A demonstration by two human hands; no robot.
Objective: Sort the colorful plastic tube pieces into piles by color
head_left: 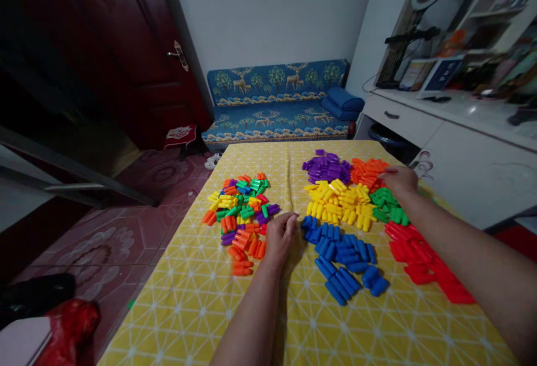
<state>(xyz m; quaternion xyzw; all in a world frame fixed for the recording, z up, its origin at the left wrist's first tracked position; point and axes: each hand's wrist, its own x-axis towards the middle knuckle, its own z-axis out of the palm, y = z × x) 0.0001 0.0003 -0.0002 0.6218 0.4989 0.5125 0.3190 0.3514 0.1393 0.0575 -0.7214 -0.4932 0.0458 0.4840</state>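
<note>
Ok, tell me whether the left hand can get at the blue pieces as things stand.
Probably yes: the left hand is close beside the blue pieces, only yellow tablecloth shows between them, and nothing seems to cover the pile.

Prob. gap L of purple pile [326, 168]
</note>
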